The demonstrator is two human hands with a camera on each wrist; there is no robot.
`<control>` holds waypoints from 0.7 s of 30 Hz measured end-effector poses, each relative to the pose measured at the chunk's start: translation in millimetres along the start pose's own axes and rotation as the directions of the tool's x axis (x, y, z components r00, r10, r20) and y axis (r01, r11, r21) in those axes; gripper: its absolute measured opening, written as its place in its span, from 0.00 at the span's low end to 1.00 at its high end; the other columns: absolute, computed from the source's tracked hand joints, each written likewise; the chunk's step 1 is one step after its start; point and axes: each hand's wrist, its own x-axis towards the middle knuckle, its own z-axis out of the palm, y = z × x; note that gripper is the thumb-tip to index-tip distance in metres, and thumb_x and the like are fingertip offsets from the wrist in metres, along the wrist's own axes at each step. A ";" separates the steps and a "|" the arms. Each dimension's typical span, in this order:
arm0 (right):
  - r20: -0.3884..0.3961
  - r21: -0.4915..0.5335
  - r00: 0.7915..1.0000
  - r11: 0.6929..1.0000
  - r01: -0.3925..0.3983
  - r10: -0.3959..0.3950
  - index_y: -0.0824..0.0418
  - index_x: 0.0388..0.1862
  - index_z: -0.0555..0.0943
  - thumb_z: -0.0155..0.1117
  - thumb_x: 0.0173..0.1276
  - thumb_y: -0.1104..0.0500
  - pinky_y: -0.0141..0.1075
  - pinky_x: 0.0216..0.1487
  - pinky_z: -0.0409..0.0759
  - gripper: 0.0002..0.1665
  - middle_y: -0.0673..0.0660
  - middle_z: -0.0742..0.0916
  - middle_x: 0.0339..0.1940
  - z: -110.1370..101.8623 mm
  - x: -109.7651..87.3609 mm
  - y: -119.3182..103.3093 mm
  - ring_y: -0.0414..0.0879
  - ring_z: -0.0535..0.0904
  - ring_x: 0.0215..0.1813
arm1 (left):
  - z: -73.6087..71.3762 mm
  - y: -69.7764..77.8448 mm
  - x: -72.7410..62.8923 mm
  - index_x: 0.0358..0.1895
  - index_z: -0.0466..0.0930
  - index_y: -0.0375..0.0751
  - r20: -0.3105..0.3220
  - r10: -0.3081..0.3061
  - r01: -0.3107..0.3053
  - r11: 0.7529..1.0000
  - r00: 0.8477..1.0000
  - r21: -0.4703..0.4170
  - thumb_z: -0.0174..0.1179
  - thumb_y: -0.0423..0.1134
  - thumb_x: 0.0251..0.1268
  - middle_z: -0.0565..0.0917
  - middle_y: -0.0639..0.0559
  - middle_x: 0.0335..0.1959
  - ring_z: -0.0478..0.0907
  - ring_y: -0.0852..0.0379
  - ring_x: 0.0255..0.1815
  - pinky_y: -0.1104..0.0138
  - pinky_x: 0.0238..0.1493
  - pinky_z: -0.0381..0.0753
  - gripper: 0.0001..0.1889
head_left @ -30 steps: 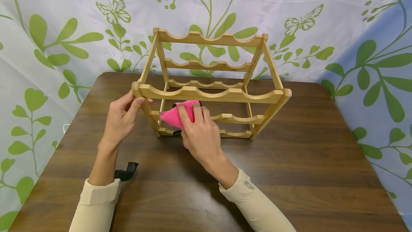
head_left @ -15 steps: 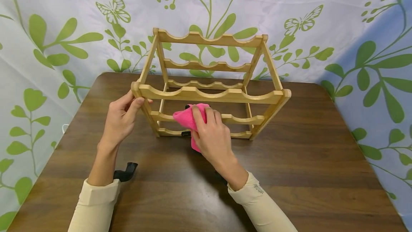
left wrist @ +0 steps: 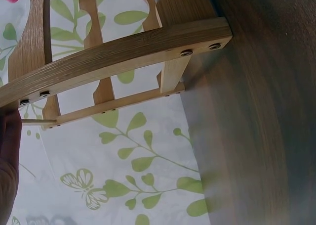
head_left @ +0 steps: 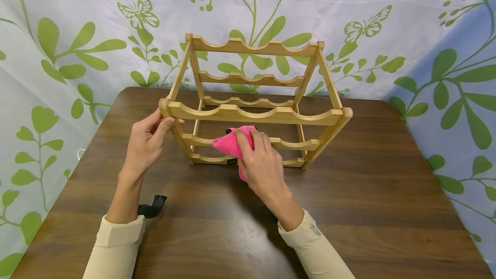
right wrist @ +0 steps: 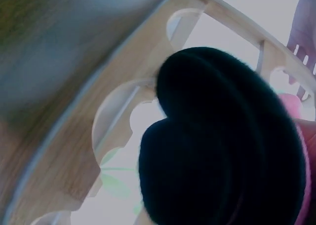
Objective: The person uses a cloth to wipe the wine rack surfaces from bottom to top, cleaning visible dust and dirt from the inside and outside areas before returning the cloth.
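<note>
1. Your left forearm, in its cream sleeve [head_left: 115, 244], reaches up toward the left front corner of the wooden rack [head_left: 253, 114], the wrist below and left of that corner.
2. Your left grip [head_left: 144, 143] pinches the rack's left front post just under the top rail, thumb on the near side and a fingertip showing past the far side; there is only the post's thickness between them.
3. Your right forearm slants up and leftward from the near right of the rack, with the back of the hand turned up and the knuckles toward the rack.
4. Your right grip [head_left: 261, 165] is curled over the pink cloth [head_left: 232, 143], fingers bent around its bunched fold and no gap to spare.
5. The cloth sits at the front of the rack, overlapping the middle rail [head_left: 294, 144] left of its centre, below the top rail. How firmly it presses there, you cannot tell.
6. The rack stands upright on the brown counter [head_left: 368, 206]; a black piece [head_left: 153, 207] shows beside your left wrist, nearer you than the rack.
</note>
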 end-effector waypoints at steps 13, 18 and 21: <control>0.068 -0.021 0.998 1.000 -0.016 0.018 0.57 0.62 0.74 0.79 0.47 0.61 0.50 0.40 0.85 0.40 0.68 0.79 0.54 -19.2 1.1 12.2 0.61 0.77 0.54 | -0.2 0.1 2.2 0.52 0.80 0.24 0.010 0.000 0.000 1.000 1.000 -0.024 0.53 0.32 0.75 0.84 0.31 0.36 0.84 0.62 0.37 0.73 0.39 0.79 0.13; 0.100 -0.034 0.995 0.999 -0.027 0.031 0.58 0.63 0.73 0.74 0.50 0.62 0.51 0.31 0.85 0.39 0.68 0.79 0.54 -29.9 2.2 17.7 0.62 0.77 0.54 | -0.4 -0.1 2.0 0.53 0.79 0.24 0.012 -0.002 0.002 1.000 1.000 -0.022 0.53 0.32 0.75 0.85 0.32 0.37 0.83 0.64 0.34 0.73 0.39 0.80 0.14; 0.121 -0.043 0.991 0.998 -0.048 0.052 0.59 0.64 0.73 0.74 0.51 0.62 0.52 0.26 0.84 0.39 0.68 0.79 0.53 -36.7 3.5 20.4 0.62 0.77 0.53 | -0.8 0.2 1.4 0.57 0.79 0.28 0.006 -0.010 0.011 1.000 1.000 -0.023 0.53 0.31 0.75 0.85 0.32 0.37 0.83 0.60 0.34 0.73 0.39 0.81 0.14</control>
